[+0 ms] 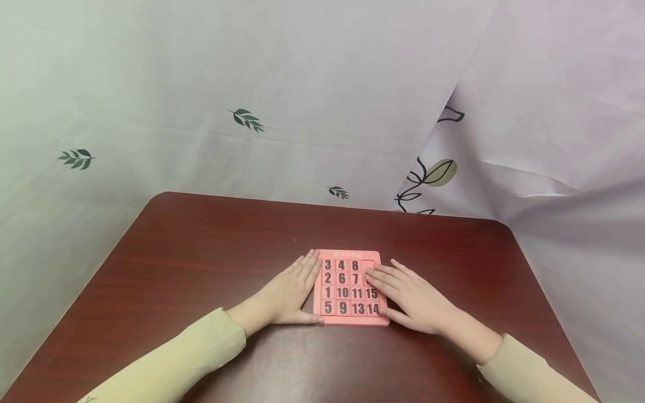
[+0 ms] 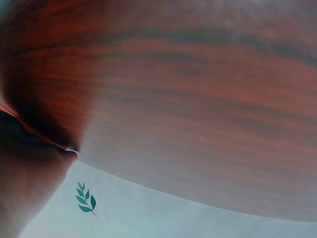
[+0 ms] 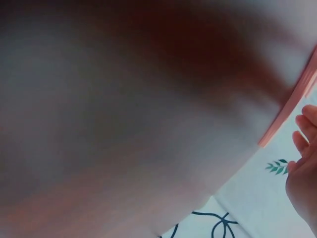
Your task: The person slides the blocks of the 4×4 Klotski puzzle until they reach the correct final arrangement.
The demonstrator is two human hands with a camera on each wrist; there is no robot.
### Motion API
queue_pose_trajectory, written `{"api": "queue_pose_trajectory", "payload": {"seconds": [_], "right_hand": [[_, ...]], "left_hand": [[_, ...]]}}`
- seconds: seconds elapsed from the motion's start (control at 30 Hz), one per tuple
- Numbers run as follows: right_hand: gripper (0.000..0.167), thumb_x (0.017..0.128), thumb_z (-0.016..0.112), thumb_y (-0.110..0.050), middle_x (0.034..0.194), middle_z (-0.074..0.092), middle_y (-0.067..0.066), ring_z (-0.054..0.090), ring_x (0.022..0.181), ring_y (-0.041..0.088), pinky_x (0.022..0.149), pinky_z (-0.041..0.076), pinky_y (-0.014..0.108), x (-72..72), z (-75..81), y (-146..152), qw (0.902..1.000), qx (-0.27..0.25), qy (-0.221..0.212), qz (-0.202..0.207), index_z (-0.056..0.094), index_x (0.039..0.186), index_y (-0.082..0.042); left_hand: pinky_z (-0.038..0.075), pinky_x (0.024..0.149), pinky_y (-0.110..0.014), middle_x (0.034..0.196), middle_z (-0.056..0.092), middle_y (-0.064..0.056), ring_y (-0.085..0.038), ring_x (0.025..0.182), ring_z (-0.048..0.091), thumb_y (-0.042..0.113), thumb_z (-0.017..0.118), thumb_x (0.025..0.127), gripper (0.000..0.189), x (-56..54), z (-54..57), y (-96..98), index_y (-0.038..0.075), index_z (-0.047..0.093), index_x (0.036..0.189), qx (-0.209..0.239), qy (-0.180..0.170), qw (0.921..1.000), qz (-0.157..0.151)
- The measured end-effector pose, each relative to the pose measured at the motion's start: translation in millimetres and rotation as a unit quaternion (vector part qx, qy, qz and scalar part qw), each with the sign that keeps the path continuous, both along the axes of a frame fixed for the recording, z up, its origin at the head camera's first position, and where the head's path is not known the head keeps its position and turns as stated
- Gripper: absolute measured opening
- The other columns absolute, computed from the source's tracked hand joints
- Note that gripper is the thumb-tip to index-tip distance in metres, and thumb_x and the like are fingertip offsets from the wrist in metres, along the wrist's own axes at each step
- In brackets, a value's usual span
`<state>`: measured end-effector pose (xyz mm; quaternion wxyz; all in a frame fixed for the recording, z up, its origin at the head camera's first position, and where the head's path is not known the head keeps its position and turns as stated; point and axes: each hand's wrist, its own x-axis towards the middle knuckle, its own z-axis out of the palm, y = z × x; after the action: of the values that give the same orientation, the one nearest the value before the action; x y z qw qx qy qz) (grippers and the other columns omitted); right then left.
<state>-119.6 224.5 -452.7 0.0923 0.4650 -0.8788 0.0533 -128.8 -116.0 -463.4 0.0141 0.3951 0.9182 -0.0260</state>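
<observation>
A pink sliding number puzzle (image 1: 350,320) lies flat on the table, its square tiles printed with black numbers. The top row reads 3, 4, 8, and bare pink tray shows in its right corner slot. Along the puzzle's left edge rest the straight fingers of my left hand (image 1: 287,294), with the thumb at the near left corner. My right hand (image 1: 418,296) lays its extended fingertips on the right column, covering the second-row tile there; its thumb touches the right edge low down. In the right wrist view the puzzle's pink side (image 3: 287,116) shows beside a hand.
The dark red wooden table (image 1: 227,235) has rounded far corners. White cloth (image 1: 302,67) with green leaf prints hangs behind it, and another patterned cloth (image 1: 569,112) hangs at the right. Pale sleeves cover both forearms.
</observation>
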Motion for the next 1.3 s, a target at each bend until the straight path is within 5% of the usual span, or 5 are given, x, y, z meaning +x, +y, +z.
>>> {"api": "queue_pose_trajectory", "payload": {"seconds": [0.17, 0.4, 0.9, 1.3], "right_hand": [[0.07, 0.099, 0.069, -0.047, 0.163, 0.053, 0.006, 0.048, 0.153, 0.026, 0.128, 0.033, 0.057, -17.0, 2.5, -16, 0.9995, 0.013, -0.027, -0.013, 0.053, 0.157, -0.01], [0.069, 0.101, 0.065, -0.048, 0.165, 0.051, 0.005, 0.043, 0.157, 0.028, 0.131, 0.029, 0.055, -24.7, 6.0, -22, 0.997, 0.04, -0.06, -0.028, 0.052, 0.158, -0.01], [0.071, 0.098, 0.071, -0.043, 0.165, 0.05, 0.007, 0.046, 0.155, 0.028, 0.125, 0.036, 0.061, -26.1, 2.7, -11, 0.9993, 0.004, -0.024, -0.027, 0.051, 0.159, -0.012], [0.068, 0.103, 0.064, -0.045, 0.167, 0.048, 0.005, 0.042, 0.157, 0.027, 0.131, 0.03, 0.056, -32.8, 2.9, -19, 0.9961, 0.036, -0.072, -0.034, 0.049, 0.16, -0.011]], "left_hand": [[0.027, 0.134, -0.047, 0.174, 0.018, -0.031, -0.041, 0.164, 0.021, 0.086, 0.053, 0.089, 0.125, 0.5, 0.7, -0.6, -0.009, 0.025, 0.164, 0.002, -0.003, 1.0, 0.001], [0.026, 0.135, -0.047, 0.174, 0.018, -0.031, -0.041, 0.164, 0.02, 0.086, 0.053, 0.089, 0.125, 0.0, 0.8, 0.6, -0.009, 0.025, 0.164, 0.005, -0.006, 1.0, 0.0], [0.026, 0.135, -0.047, 0.174, 0.018, -0.03, -0.041, 0.165, 0.019, 0.085, 0.054, 0.089, 0.124, -0.2, 0.2, -0.1, -0.009, 0.024, 0.164, 0.01, -0.011, 0.9999, 0.003], [0.025, 0.135, -0.047, 0.174, 0.017, -0.031, -0.041, 0.165, 0.019, 0.086, 0.053, 0.089, 0.125, -1.6, -3.5, -0.5, -0.009, 0.024, 0.164, 0.008, -0.006, 0.9999, 0.002]]}}
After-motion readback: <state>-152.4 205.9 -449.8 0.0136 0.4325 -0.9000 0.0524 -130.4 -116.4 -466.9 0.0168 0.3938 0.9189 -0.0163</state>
